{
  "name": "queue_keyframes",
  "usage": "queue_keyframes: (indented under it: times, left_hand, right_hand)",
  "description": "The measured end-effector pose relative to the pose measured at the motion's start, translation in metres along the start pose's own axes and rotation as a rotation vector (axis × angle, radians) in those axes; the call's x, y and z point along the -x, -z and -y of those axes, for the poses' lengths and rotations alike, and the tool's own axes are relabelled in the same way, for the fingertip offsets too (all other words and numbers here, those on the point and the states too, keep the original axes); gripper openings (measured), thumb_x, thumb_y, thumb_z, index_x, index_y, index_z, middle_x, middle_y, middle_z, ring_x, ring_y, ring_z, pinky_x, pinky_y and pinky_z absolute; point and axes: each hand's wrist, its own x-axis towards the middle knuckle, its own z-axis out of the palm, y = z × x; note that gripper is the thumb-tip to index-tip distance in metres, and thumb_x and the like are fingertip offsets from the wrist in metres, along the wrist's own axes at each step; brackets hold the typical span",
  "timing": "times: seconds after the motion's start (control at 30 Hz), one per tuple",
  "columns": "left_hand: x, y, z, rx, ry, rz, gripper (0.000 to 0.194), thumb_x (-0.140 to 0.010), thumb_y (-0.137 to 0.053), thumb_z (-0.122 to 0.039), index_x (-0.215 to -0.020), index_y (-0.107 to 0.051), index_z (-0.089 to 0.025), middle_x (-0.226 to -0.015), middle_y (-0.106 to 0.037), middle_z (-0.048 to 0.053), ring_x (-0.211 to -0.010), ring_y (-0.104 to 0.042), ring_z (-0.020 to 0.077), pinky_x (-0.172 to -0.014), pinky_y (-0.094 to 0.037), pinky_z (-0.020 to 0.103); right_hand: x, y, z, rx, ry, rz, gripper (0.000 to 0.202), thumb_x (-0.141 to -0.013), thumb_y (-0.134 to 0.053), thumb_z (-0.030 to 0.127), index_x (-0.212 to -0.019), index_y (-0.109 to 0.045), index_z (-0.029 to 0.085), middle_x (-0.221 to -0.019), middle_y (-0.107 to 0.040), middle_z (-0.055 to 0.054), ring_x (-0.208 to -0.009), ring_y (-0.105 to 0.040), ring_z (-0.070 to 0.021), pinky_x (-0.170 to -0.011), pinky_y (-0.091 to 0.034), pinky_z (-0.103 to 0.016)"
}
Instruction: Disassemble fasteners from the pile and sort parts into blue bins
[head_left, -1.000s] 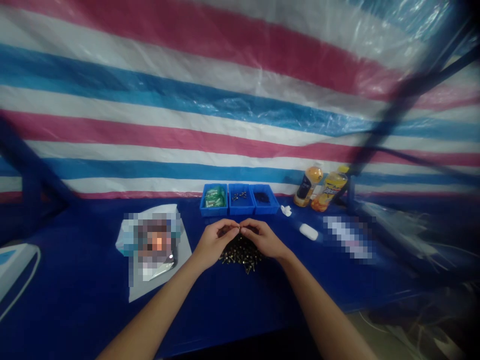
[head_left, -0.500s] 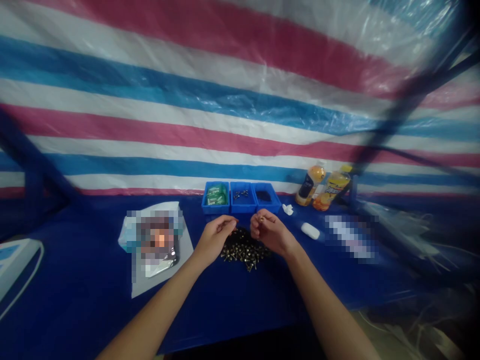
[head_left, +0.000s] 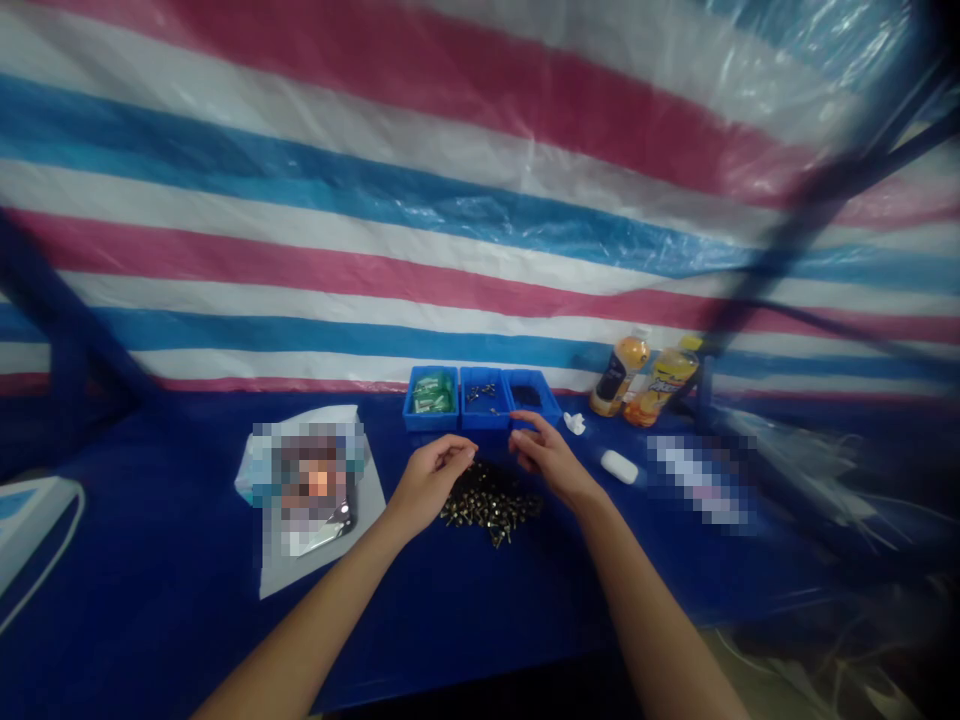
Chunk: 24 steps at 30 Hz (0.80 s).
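Small brassy & dark metal pcs heaped (head_left: pixel 491 508) centre-frame, just below & between L hand (head_left: pixel 435 475) & R hand (head_left: pixel 541 452); R hand, curled half a sec ago, now fingers spread, so pc prob let go; tiny metal pc (head_left: pixel 494 411) at front of mid blue rectangular plastic bin (head_left: pixel 486 422), upper centre, just left of R fingertip; L hand pinched narrow, can't tell if gripping anything

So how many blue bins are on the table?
3, in a row beyond the pile: left bin with green packets, middle bin with metal pieces, right bin with dark contents.
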Motion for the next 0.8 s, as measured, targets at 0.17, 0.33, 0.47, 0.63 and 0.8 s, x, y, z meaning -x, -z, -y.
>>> queue_keyframes:
  times: [0.17,0.33,0.47,0.63,0.8]
  left_hand:
    - [0.0,0.0,0.002,-0.004,0.004,-0.007,0.03,-0.087,-0.056,-0.043,-0.097,-0.068,-0.018,-0.086,-0.069,0.005,-0.078,-0.062,0.0189,-0.074,-0.047,0.03]
    - [0.001,0.0,0.004,-0.051,0.006,-0.003,0.03,-0.087,-0.055,-0.043,-0.096,-0.068,-0.018,-0.085,-0.069,0.004,-0.078,-0.062,0.0192,-0.073,-0.047,0.03]
    - [0.002,-0.001,0.004,-0.08,0.001,-0.002,0.029,-0.087,-0.054,-0.042,-0.096,-0.069,-0.019,-0.084,-0.069,0.003,-0.079,-0.062,0.0197,-0.073,-0.046,0.03]
    - [0.002,-0.001,0.004,-0.08,0.001,0.001,0.027,-0.088,-0.054,-0.041,-0.095,-0.069,-0.02,-0.084,-0.069,0.003,-0.08,-0.063,0.0197,-0.073,-0.045,0.029]
    - [0.002,-0.001,0.005,-0.09,-0.005,0.01,0.027,-0.088,-0.053,-0.041,-0.095,-0.068,-0.02,-0.085,-0.069,0.003,-0.08,-0.062,0.0194,-0.073,-0.045,0.029]
  right_hand:
    - [0.001,0.018,-0.005,0.461,0.082,0.005,0.031,-0.082,-0.061,0.044,-0.097,-0.067,0.018,-0.069,-0.06,0.001,-0.059,-0.049,-0.0114,-0.057,-0.037,-0.025]
    - [0.006,0.027,-0.008,0.825,0.114,0.176,0.026,-0.079,-0.066,0.036,-0.1,-0.073,0.022,-0.079,-0.068,-0.002,-0.071,-0.059,-0.0164,-0.067,-0.043,-0.03]
    - [0.006,0.024,-0.01,0.888,0.156,0.193,0.022,-0.081,-0.064,0.031,-0.1,-0.074,0.025,-0.085,-0.07,-0.003,-0.077,-0.061,-0.0178,-0.073,-0.045,-0.031]
    - [0.003,0.02,-0.014,0.948,0.195,0.139,0.019,-0.083,-0.063,0.03,-0.097,-0.074,0.025,-0.084,-0.068,-0.003,-0.076,-0.06,-0.0176,-0.071,-0.044,-0.03]
    - [0.002,0.019,-0.014,0.988,0.23,0.11,0.017,-0.085,-0.06,0.029,-0.095,-0.073,0.024,-0.085,-0.067,-0.004,-0.078,-0.06,-0.0185,-0.073,-0.044,-0.031]
